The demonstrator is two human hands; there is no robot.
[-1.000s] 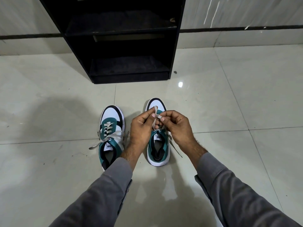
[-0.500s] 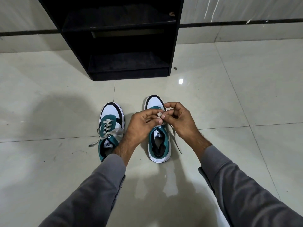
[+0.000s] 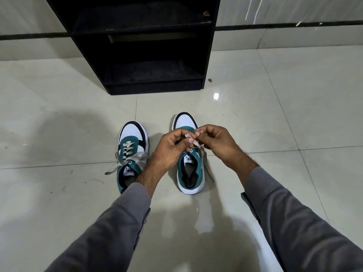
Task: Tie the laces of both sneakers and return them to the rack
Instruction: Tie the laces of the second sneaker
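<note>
Two white, teal and black sneakers stand side by side on the tiled floor, toes towards the black rack [image 3: 211, 55]. The left sneaker [image 3: 131, 154] has beige laces [image 3: 125, 160] crossing its tongue with loose ends trailing left. Above the right sneaker [image 3: 189, 173] my left hand [image 3: 172, 150] and my right hand [image 3: 218, 142] meet, both pinching its beige lace [image 3: 191, 137] between thumb and fingers. One lace end [image 3: 208, 171] hangs down the shoe's right side. My hands hide the right sneaker's eyelets.
The black rack has two dark shelves, the lower one [image 3: 153, 71] near floor level, right in front of the sneakers. Glossy cream floor tiles [image 3: 275, 114] spread all around. A pale wall with a dark stripe [image 3: 284, 26] runs behind.
My hands have stayed together over the right sneaker, working the lace; the fingers have shifted from a raised lace loop to a tighter pinch. The view tilted slightly.
</note>
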